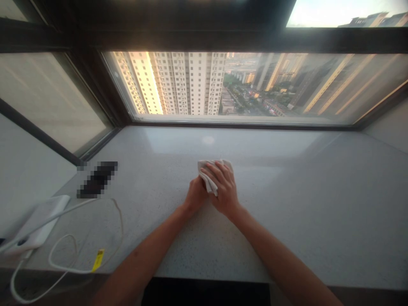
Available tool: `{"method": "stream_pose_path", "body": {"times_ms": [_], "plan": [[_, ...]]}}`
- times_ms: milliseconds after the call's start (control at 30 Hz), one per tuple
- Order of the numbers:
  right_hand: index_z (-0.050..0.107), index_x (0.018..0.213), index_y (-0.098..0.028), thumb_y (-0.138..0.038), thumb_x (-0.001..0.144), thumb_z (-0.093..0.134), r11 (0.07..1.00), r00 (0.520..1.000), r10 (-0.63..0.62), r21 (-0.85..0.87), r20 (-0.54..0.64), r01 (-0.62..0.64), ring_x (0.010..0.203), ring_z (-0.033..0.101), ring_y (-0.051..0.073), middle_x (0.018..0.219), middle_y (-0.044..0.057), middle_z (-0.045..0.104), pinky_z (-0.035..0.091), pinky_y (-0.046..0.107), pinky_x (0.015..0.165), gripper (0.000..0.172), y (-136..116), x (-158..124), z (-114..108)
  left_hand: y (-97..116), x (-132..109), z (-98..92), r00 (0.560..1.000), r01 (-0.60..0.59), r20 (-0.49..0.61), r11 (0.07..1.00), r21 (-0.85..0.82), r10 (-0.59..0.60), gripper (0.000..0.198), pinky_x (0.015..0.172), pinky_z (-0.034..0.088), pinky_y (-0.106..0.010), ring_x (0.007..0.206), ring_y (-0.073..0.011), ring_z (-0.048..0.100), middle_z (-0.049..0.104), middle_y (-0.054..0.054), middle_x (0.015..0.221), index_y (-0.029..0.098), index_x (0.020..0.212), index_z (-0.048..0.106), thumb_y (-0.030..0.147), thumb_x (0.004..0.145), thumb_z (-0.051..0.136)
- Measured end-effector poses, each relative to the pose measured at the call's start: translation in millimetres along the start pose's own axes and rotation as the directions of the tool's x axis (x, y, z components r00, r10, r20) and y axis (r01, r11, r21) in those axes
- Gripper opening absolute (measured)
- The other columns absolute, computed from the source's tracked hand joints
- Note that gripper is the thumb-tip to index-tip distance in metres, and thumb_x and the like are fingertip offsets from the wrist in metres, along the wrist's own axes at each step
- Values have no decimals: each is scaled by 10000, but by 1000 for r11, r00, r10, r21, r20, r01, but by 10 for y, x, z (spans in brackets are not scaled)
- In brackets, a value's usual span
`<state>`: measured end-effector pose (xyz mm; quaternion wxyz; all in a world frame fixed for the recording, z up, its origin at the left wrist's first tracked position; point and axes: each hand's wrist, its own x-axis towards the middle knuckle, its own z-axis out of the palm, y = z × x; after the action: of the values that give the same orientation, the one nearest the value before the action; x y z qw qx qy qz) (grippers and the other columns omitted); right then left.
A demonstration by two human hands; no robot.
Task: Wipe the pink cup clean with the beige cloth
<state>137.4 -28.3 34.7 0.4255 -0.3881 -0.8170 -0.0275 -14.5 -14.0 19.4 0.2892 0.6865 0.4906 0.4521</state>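
Two bare hands [210, 189] are meeting over a folded white cloth [208, 178] near the middle of a speckled pale stone windowsill [296, 212]. The right hand [225, 189] is grasping the cloth from above, its fingers [219, 172] curling over the top fold and pressing it down. The left hand [195, 196] is pushing against the cloth's near side, but the right hand is blocking its fingers from view, so I cannot tell whether it is gripping. The cloth is bunching between both hands on the stone. Off to the left, well apart from the hands, a flat white device [36, 221] is lying near the sill's edge, and a white cable [121, 225] carrying a yellow tag [97, 260] is looping across the stone beside it. A dark flat object [97, 179], too heavily pixelated to identify, is lying beyond them. Ahead, a large window pane [270, 87] is running along the sill's back edge, with high-rise apartment towers [188, 83] showing through it.
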Motion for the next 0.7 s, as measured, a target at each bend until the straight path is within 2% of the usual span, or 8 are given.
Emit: {"method": "stream_pose_path", "body": {"times_ms": [100,167,233,367,467,533,633,700], "plan": [[628,1526,-308,-325,1069,466,975,981,173,158,-92,-157,1501,526,312,1586,78,629,401,555,1267,486,34,69,3,89,-22,-9,998,55,9,998,17,-55,418,669,496,-268,712,-177,663,776,-33,875,171,1139,679,307,778,838],[689,1440,-288,-395,1094,447,908,937,329,312,-115,-280,1398,607,292,1489,92,692,461,506,1206,436,65,105,16,106,-26,-3,998,61,8,998,30,-61,512,707,506,-260,744,-169,668,781,-22,920,186,1218,672,337,763,854],[764,1266,-239,-517,1087,459,772,845,529,457,-78,-442,1207,695,291,1280,112,774,535,465,1077,449,129,117,51,94,-25,7,999,47,2,998,41,-47,550,741,519,-260,771,-167,677,784,-26,959,197,1278,665,338,777,842],[740,898,-194,-719,970,546,364,554,826,652,104,-665,773,672,234,817,57,739,547,354,740,565,353,86,151,47,-19,18,1000,18,5,999,51,-18,594,751,517,-257,775,-161,669,782,-24,982,208,1339,652,291,777,827],[722,880,-194,-740,914,597,230,478,859,696,183,-680,719,650,213,800,38,724,536,333,699,561,444,66,173,41,-18,11,1000,18,8,998,56,-18,581,739,508,-253,767,-160,662,780,-20,973,207,1335,653,289,784,818],[746,944,-191,-721,962,544,315,533,834,666,146,-676,781,689,239,867,64,754,567,361,741,567,399,63,140,52,-21,3,1000,16,8,999,48,-16,580,740,509,-253,766,-160,662,780,-24,976,203,1339,649,296,790,814],[762,1245,-225,-572,1070,446,704,805,593,500,-24,-504,1174,716,302,1258,125,780,576,471,1022,501,217,62,47,55,-25,-9,1000,17,-4,999,36,-17,565,730,510,-255,745,-158,656,773,-18,950,199,1315,645,311,787,814],[685,1447,-278,-428,1083,440,908,941,328,303,-80,-291,1447,581,312,1527,105,670,451,540,1224,463,81,55,-10,26,-23,-13,1000,15,-2,999,30,-15,524,712,512,-262,734,-167,657,767,-18,923,196,1253,647,334,780,827]]}}
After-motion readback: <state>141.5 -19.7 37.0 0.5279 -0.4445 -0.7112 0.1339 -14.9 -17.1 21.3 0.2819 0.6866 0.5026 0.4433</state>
